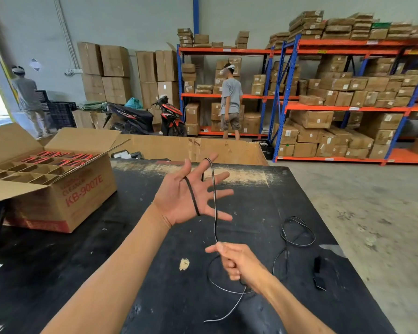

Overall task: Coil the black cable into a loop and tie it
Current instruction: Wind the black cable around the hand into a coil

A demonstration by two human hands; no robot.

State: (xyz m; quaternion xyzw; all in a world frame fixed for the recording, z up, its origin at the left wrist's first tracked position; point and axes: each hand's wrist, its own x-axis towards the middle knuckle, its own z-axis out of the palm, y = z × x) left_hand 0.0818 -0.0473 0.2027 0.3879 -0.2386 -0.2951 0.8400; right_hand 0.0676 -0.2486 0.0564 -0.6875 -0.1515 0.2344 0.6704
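A thin black cable (214, 201) runs across my left hand (188, 196), which is raised over the black table with palm up and fingers spread. One strand crosses the palm and loops over the index fingertip, then drops to my right hand (234, 261). That hand pinches the cable between thumb and fingers. From there the cable trails in loose curves on the table (82, 273), with a slack loop at the right (297, 231) and a free end near the front edge (222, 317).
An open cardboard box (65, 189) with dividers and red items stands at the table's left. A small black object (319, 273) lies at the right. Beyond the table are a large cardboard sheet, two persons, parked scooters (145, 116) and racks of boxes.
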